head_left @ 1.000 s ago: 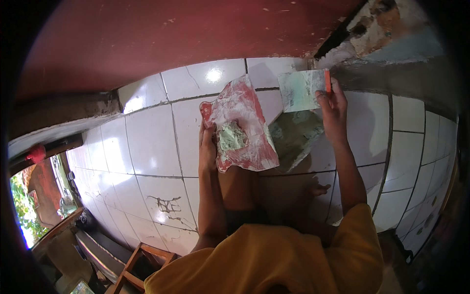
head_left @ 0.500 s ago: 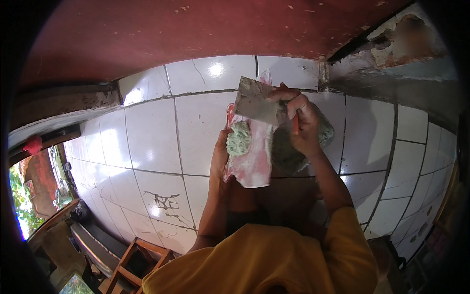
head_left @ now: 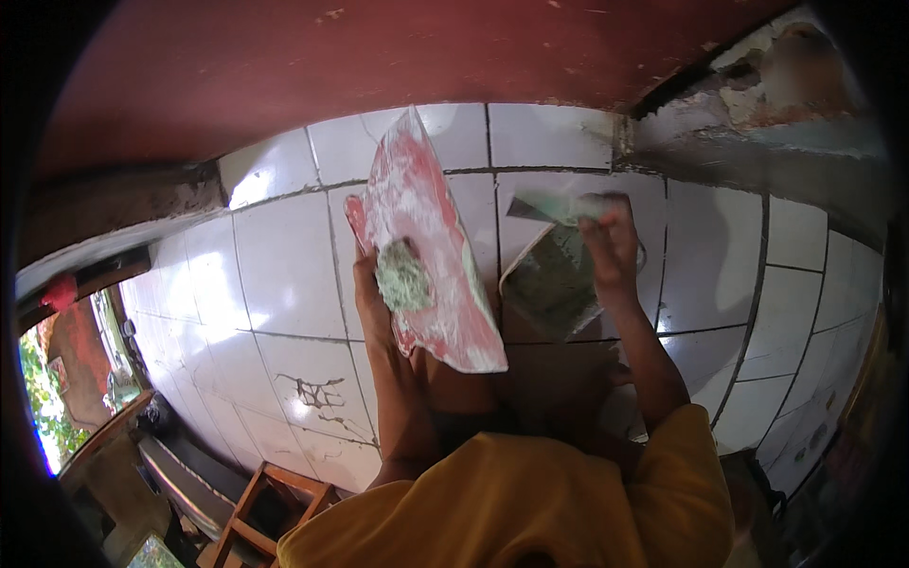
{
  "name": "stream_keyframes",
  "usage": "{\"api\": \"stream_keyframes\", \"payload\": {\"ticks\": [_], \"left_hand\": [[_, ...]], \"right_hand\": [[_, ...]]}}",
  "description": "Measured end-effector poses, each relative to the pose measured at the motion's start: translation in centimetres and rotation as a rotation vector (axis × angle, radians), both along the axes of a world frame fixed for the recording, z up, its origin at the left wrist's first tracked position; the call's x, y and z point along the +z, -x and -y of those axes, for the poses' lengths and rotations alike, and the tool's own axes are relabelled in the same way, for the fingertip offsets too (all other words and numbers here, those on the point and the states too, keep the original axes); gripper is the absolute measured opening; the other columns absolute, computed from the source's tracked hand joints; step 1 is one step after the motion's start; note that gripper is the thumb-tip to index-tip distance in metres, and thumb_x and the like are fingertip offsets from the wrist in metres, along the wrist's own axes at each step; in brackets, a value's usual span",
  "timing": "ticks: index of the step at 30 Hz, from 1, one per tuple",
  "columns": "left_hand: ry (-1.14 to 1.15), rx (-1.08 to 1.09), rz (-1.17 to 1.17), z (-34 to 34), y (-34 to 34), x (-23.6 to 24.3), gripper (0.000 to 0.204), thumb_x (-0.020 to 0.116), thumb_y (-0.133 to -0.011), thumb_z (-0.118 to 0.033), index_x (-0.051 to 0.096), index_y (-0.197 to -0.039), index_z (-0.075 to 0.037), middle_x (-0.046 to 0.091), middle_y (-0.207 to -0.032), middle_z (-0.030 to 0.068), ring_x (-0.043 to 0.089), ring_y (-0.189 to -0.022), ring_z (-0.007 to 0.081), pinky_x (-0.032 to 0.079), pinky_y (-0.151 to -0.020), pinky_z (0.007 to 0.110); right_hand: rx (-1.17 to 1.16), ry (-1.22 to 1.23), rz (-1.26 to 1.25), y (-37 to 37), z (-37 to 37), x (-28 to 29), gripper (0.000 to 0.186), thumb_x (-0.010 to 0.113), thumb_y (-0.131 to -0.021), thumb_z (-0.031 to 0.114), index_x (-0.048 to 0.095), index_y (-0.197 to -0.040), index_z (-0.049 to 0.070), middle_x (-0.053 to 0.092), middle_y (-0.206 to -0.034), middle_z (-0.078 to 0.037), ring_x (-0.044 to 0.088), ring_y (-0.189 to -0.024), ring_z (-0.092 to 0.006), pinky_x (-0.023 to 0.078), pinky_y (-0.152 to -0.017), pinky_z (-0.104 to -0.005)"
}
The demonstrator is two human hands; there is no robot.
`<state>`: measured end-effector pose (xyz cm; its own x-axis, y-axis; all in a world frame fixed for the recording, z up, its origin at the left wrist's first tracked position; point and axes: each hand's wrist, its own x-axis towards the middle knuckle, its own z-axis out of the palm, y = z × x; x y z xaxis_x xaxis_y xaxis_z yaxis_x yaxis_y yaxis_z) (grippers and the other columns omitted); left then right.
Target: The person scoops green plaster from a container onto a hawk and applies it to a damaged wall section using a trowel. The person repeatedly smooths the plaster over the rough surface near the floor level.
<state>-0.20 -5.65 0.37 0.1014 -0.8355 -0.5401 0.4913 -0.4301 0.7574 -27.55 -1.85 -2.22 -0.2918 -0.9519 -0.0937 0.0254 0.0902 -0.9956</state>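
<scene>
My left hand grips the left edge of a red, white-smeared board with a pale green lump of paste on it. My right hand is closed on a scraper, blurred by motion and held apart from the board, to its right. Below the scraper lies a dark, squarish container with greyish material in it, partly hidden by my right hand. My legs show beneath the board.
White tiled floor with cracks surrounds me. A red wall or panel runs along the top, with crumbling masonry at upper right. A wooden frame and a dark cushioned object stand at lower left, below a bright opening.
The scraper came over the board half a second ago and has since moved right, off it. The board has shifted left, its pointed end farther forward.
</scene>
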Motion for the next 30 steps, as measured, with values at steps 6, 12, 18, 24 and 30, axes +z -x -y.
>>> {"api": "stream_keyframes", "payload": {"ticks": [6,12,18,24,30], "left_hand": [[-0.073,-0.068,-0.038,-2.8,3.2,0.1,0.048,0.041,-0.089,-0.035,0.045,-0.124,-0.002,0.058,-0.103,0.0100,0.059,-0.091,0.0211,0.050,-0.077,0.035],[0.072,-0.170,0.034,-2.9,2.6,-0.3,0.054,0.047,-0.086,-0.029,0.038,-0.129,0.003,0.057,-0.107,0.0123,0.060,-0.089,0.0200,0.051,-0.077,0.032],[0.052,-0.111,0.081,-2.6,2.0,-0.9,0.051,0.047,-0.086,-0.027,0.040,-0.127,0.004,0.057,-0.109,0.0129,0.059,-0.092,0.0198,0.049,-0.081,0.031],[0.050,-0.178,0.047,-2.4,1.6,-1.6,0.047,0.045,-0.087,-0.024,0.042,-0.125,0.003,0.056,-0.109,0.0122,0.059,-0.092,0.0195,0.048,-0.080,0.031],[-0.026,-0.156,0.066,-2.1,1.6,-1.7,0.045,0.044,-0.087,-0.022,0.043,-0.125,0.002,0.057,-0.109,0.0110,0.058,-0.094,0.0184,0.046,-0.082,0.030]], "right_hand": [[0.176,-0.494,0.870,-3.3,3.6,-1.7,0.034,0.057,-0.090,0.022,0.053,-0.118,0.003,0.060,-0.100,-0.003,0.056,-0.095,-0.0122,0.045,-0.082,-0.0262],[0.225,-0.349,0.764,-9.2,4.6,-0.1,0.021,0.053,-0.089,0.015,0.061,-0.102,0.000,0.061,-0.096,-0.005,0.056,-0.086,-0.0102,0.046,-0.075,-0.0255],[0.711,-0.160,0.042,-2.5,7.5,1.0,0.027,0.063,-0.083,0.013,0.060,-0.107,0.000,0.064,-0.095,-0.007,0.062,-0.082,-0.0141,0.049,-0.071,-0.0268],[0.201,0.031,-1.064,7.6,10.2,-4.4,0.035,0.061,-0.083,0.016,0.057,-0.117,0.007,0.063,-0.090,-0.019,0.063,-0.072,-0.0318,0.050,-0.065,-0.0392],[0.232,-0.145,-1.241,7.1,11.4,-5.7,0.037,0.057,-0.085,0.021,0.056,-0.121,0.010,0.064,-0.084,-0.020,0.062,-0.076,-0.0356,0.048,-0.068,-0.0433]]}}
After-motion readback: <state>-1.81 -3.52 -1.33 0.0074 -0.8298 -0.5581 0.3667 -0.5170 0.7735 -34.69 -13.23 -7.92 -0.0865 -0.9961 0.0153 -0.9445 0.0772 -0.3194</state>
